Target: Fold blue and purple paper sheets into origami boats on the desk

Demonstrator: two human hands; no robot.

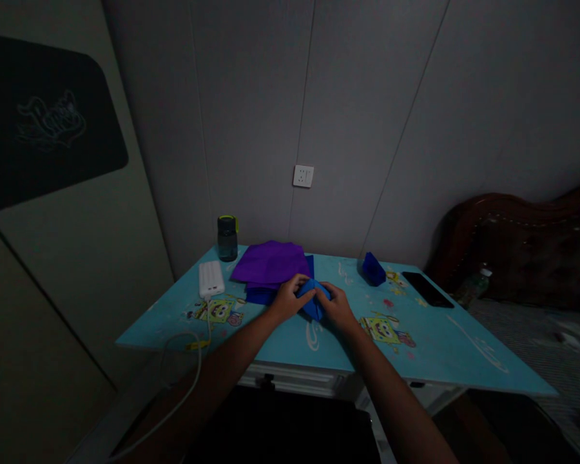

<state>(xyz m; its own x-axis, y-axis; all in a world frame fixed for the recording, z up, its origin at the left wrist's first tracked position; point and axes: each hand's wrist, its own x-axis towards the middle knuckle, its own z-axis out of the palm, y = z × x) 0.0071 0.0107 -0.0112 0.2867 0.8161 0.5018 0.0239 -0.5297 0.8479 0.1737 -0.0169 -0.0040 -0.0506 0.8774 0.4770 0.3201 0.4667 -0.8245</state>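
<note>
Between the fingers of the left hand [289,300] and the right hand [339,308], folded blue paper [313,310] is held, seemingly pinched from both sides.

Bottle [227,240]: dark one, lime trim, standing back left on your desk [439,348]
Power bank [211,278]: white, lying just in front of it, cable [196,374] plugged in and drooping over the front edge
Phone [427,289]: flat on your right, all black
Socket [303,176]: white, on the wall [256,116] dead ahead of you
Headboard [522,245]: dark, tufted, past your desk's right end
</note>
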